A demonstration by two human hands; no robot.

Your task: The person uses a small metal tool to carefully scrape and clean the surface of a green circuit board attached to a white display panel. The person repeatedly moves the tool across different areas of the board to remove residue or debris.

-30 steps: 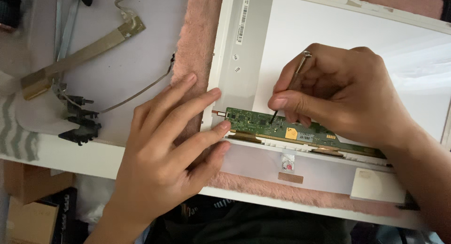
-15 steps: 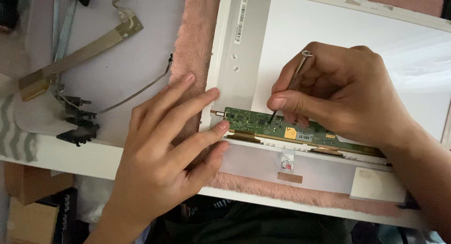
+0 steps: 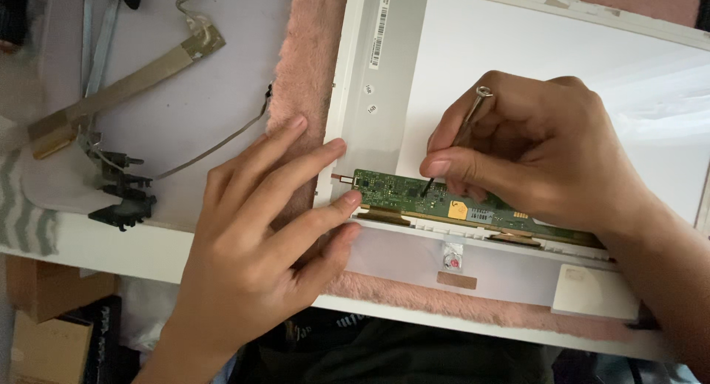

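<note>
On pink fuzzy mat [image 3: 307, 81]: white display panel [image 3: 518, 66] lies flat, green circuit strip [image 3: 473, 206] along its near edge. Right hand [image 3: 540, 155] pinches thin screwdriver [image 3: 455, 144], fingers closed round shaft, tip on strip. Left hand [image 3: 259, 236] flat, fingers spread, fingertips pressing panel's left edge. Versus a second ago: both hands and tip in same spots, so work holds at one point on strip. White table [image 3: 185, 110] far left carries metal hinge brackets [image 3: 111, 96], thin cable [image 3: 214, 144]. Cardboard boxes [image 3: 44, 325] below table edge.

Two bare hands and forearms, seen from above

The left hand [image 3: 251, 236] and right hand [image 3: 547, 158] wear no gloves, rings or watch; fingernails are short and plain, and no sleeves cover the forearms.
</note>
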